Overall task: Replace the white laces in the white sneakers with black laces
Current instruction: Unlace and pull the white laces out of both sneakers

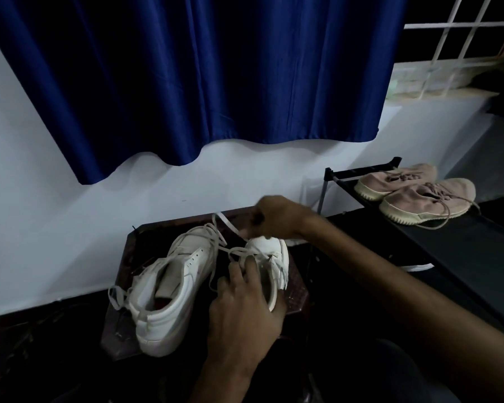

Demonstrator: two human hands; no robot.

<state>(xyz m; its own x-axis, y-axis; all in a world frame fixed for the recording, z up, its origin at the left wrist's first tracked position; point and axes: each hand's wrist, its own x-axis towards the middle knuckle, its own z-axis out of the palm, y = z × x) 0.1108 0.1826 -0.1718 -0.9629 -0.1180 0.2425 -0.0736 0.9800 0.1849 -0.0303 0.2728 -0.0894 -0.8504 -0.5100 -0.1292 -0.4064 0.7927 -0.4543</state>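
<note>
Right now the worked sneaker [269, 257] sits centre frame on the worktop [298, 292], toe up-frame, long axis approx. vertical. L hand [245, 309] grips its collar end. R hand [277, 216], just past the toe & nearer the eyelets, pinches the white lace [224, 221], which runs up-left. Second sneaker [169, 286] lies just left.

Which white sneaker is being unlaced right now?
The right white sneaker, nearer the shoe rack: the left hand holds it while the right hand pulls its white lace. The left white sneaker lies untouched.
</note>
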